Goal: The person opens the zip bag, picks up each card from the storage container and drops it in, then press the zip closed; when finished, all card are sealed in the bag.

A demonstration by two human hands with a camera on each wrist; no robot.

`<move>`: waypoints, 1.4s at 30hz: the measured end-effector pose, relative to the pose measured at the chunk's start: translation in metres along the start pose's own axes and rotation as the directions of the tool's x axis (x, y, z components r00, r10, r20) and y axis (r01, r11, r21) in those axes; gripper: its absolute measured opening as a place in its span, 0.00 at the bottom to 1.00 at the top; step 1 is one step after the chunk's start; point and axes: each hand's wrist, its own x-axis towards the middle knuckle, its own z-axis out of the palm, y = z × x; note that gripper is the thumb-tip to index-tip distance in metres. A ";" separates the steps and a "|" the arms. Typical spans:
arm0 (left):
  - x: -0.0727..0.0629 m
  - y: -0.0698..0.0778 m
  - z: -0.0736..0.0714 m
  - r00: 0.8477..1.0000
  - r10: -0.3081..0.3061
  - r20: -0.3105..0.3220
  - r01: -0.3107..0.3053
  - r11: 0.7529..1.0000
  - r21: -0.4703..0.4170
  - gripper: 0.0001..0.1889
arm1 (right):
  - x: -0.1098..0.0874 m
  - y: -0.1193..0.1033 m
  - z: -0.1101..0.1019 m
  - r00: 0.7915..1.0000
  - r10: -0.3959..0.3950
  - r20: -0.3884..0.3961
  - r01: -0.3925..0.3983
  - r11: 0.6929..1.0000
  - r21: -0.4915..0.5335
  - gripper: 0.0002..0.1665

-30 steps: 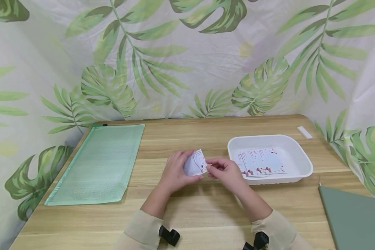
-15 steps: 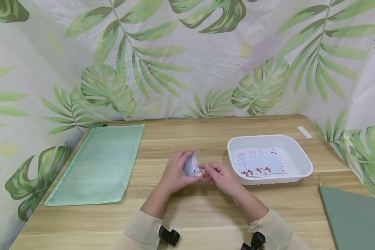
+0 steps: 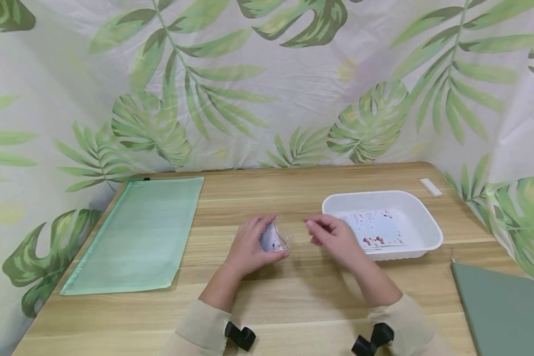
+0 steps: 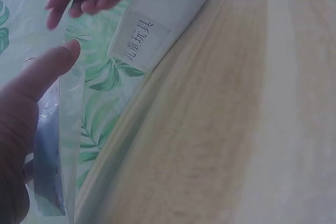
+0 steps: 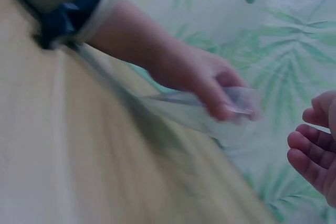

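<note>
Left hand grips one clear packet; right hand apart, fingers loosely curled. One tray; cards, perhaps two.

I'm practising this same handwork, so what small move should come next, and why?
Probably bring the right hand to the free edge of the clear plastic to steady it: the left hand alone holds it with the printed card, which is bowed, and the right hand, apart from both, seems to hold nothing.
</note>
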 end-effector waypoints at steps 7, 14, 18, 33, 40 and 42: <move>0.000 -0.004 -0.001 1.000 -0.025 0.007 0.025 1.000 0.009 0.47 | 0.019 -0.004 -0.082 0.995 -0.035 -0.091 0.001 0.939 -0.344 0.21; -0.001 -0.005 -0.001 1.000 -0.030 0.004 0.030 1.000 -0.004 0.48 | 0.036 0.021 -0.139 0.986 0.154 -0.071 -0.166 0.796 -0.582 0.23; -0.001 -0.005 -0.001 1.000 -0.029 0.002 0.029 1.000 -0.005 0.47 | 0.044 0.041 -0.156 0.973 0.224 -0.046 -0.204 0.757 -0.621 0.23; -0.001 -0.004 0.002 1.000 -0.020 -0.002 0.019 1.000 -0.011 0.47 | 0.049 0.076 -0.166 0.959 0.279 0.049 -0.159 0.674 -0.722 0.32; 0.000 -0.002 0.001 1.000 -0.023 0.003 0.023 1.000 -0.021 0.47 | 0.048 0.080 -0.167 0.964 0.263 0.047 -0.151 0.681 -0.717 0.31; 0.000 -0.002 0.000 1.000 -0.022 0.004 0.023 1.000 -0.020 0.47 | 0.049 0.081 -0.168 0.964 0.264 0.035 -0.160 0.680 -0.715 0.29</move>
